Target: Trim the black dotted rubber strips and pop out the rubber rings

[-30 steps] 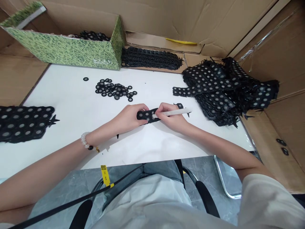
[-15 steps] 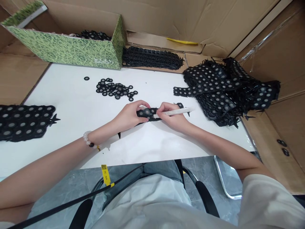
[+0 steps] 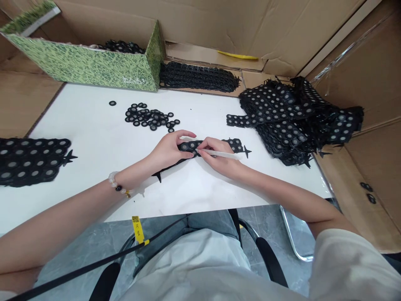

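Between left hand (image 3: 171, 150) and right hand (image 3: 219, 158), black washer strip (image 3: 188, 146); white stylus (image 3: 224, 154)

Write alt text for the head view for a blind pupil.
Two hands work a black strip of grey-centred rings on a white table: the left hand holds it, the right hand puts a white pen-shaped tool to it. Loose black rings and piled sheets lie nearby.
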### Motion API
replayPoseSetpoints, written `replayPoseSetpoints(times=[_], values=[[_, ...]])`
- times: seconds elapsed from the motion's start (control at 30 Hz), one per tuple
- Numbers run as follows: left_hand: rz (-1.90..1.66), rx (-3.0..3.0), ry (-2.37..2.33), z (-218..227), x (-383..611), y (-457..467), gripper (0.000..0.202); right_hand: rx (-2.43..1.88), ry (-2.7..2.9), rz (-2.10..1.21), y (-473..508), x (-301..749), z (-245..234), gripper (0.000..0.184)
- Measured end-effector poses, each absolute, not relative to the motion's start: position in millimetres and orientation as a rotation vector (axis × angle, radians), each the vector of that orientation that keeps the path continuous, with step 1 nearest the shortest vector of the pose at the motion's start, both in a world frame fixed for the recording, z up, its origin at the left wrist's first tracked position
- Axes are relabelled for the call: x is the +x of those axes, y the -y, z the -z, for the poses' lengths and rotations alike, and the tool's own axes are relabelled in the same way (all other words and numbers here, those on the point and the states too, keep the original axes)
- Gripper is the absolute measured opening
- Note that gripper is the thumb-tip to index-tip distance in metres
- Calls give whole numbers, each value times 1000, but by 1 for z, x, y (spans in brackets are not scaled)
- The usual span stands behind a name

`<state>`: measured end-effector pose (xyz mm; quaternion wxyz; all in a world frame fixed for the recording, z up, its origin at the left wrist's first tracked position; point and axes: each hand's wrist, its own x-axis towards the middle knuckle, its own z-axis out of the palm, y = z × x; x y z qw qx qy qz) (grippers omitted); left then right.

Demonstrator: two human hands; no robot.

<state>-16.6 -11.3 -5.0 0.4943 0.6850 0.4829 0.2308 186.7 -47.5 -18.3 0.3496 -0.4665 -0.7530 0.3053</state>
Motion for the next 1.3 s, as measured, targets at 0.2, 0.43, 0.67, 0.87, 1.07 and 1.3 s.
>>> replayPoseSetpoints(times=[0.2, 0.43, 0.67, 0.87, 1.07, 1.3], values=[[-497, 1892, -1169, 5, -25, 2, 41, -1174, 1712, -1031, 39, 203, 11, 14], [-601, 1988, -1006, 10, -23, 9, 33, -1052, 1581, -1086, 38, 205, 5, 13], [-345, 2018, -1169, -6, -35, -1, 34, -1138, 1662, -1174, 36, 203, 14, 15], [-425, 1915, -1124, -3, -30, 1, 25, -1087, 1678, -1167, 40, 201, 11, 15], [-417, 1881, -1077, -2, -30, 1, 26, -1157, 1745, -1118, 46, 198, 7, 12], [-552, 1699, -1131, 3, -25, 5, 50, -1191, 1838, -1021, 45, 197, 10, 10]])
